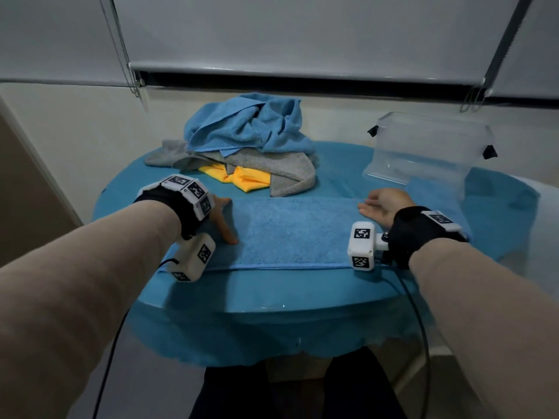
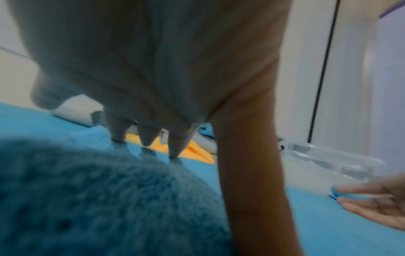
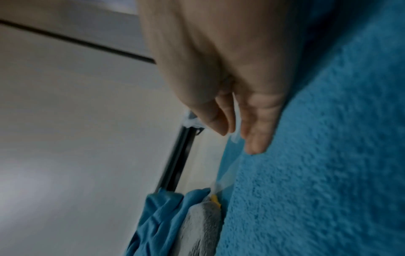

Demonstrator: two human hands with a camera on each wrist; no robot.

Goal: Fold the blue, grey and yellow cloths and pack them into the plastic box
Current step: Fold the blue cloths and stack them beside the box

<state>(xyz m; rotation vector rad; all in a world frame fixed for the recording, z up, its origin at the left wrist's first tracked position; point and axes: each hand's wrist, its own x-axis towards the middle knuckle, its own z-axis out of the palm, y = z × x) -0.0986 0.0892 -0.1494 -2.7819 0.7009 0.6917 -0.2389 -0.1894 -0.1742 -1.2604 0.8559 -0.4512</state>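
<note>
A blue cloth [image 1: 290, 231], folded into a long strip, lies flat across the table in front of me. My left hand [image 1: 223, 220] presses on its left end with spread, straight fingers [image 2: 175, 149]. My right hand [image 1: 379, 204] lies on its edge at the cloth's far right part, fingers [image 3: 256, 135] straight and pointing left. Behind sits a pile: a crumpled blue cloth [image 1: 248, 125] on top, a grey cloth [image 1: 278, 167] under it, and a yellow cloth [image 1: 245, 178] peeking out in front. The clear plastic box [image 1: 429, 146] stands at the back right, with nothing visible inside.
The round table has a teal cover [image 1: 272, 300] that hangs over its front edge. A wall and window blinds with hanging cords [image 1: 133, 74] are close behind the pile. Black cables run from both wrist cameras down past the table edge.
</note>
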